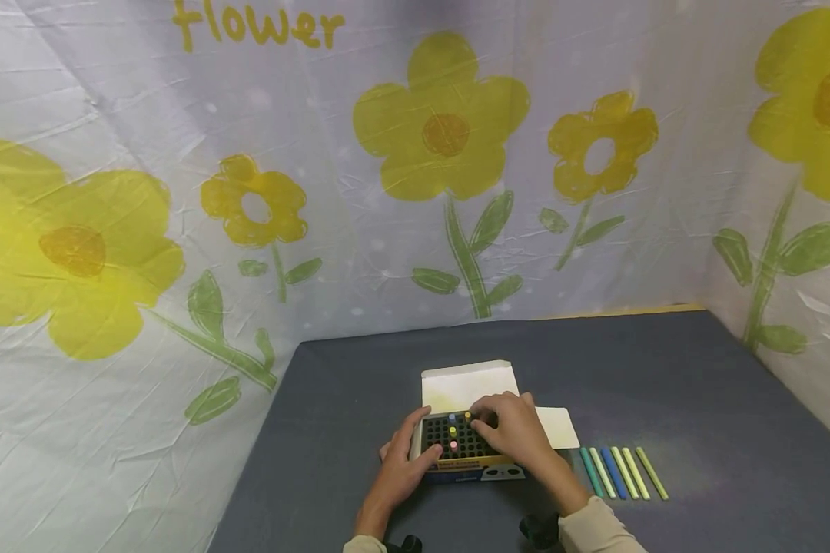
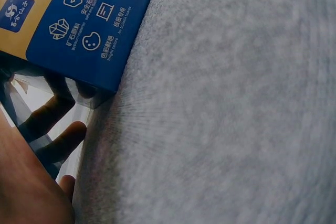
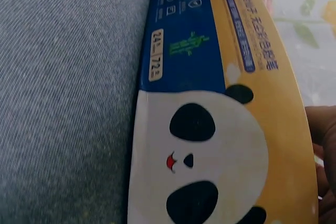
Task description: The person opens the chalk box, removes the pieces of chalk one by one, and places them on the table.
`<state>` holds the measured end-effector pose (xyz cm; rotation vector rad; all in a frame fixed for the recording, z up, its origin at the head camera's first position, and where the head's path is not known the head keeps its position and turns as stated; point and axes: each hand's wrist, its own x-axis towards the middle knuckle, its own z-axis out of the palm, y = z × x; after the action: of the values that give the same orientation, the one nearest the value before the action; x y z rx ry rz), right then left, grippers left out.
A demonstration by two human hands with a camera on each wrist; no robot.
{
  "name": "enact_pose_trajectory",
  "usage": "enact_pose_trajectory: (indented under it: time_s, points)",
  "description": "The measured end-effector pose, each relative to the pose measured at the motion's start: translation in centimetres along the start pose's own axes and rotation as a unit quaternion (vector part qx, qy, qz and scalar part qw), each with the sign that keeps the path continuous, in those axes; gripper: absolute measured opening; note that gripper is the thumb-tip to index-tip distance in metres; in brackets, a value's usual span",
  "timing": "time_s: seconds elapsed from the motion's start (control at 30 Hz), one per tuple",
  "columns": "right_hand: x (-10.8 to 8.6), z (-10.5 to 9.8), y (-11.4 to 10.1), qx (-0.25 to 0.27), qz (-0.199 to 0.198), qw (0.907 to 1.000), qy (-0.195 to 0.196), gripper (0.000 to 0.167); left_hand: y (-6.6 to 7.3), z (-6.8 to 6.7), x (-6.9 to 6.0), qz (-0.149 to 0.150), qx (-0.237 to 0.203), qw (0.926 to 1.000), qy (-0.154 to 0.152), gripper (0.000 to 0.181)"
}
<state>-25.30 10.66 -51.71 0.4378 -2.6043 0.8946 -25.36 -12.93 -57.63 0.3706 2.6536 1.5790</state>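
A cardboard chalk box [image 1: 470, 463] with a panda on its front stands on the table, its lid [image 1: 466, 384] folded back. Its black holed insert [image 1: 437, 438] carries a blue chalk stick [image 1: 453, 418], a yellow-green one [image 1: 453, 432] and a pink one [image 1: 453, 445]. My left hand [image 1: 403, 465] grips the box at its left end, thumb over the front corner; the left wrist view shows the fingers [image 2: 63, 145] beside that end. At the back of the insert, my right hand [image 1: 512, 426] pinches an orange-yellow chalk stick [image 1: 468, 415]. The insert's right part is hidden beneath this hand.
To the right of the box, several chalk sticks lie side by side, among them a teal stick [image 1: 591, 471] and a blue stick [image 1: 613, 473]. A white side flap [image 1: 559, 428] sticks out to the right. Flower-printed cloth [image 1: 360, 253] hangs behind the dark table [image 1: 346, 399].
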Motion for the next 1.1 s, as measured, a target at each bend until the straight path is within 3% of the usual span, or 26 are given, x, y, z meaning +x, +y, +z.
enact_pose_trajectory:
  time_s: [0.8,1.1]
  points:
    - [0.1,1.8,-1.6,-0.063,0.051,0.9925,0.091,0.013,0.0,0.3,0.2,-0.012,-0.005,0.9999,0.008,0.062]
    - [0.2,1.6,-1.7,-0.033,0.054,0.9938,0.091,0.011,0.2,0.4,0.2,-0.014,-0.001,0.9997,0.019,0.063]
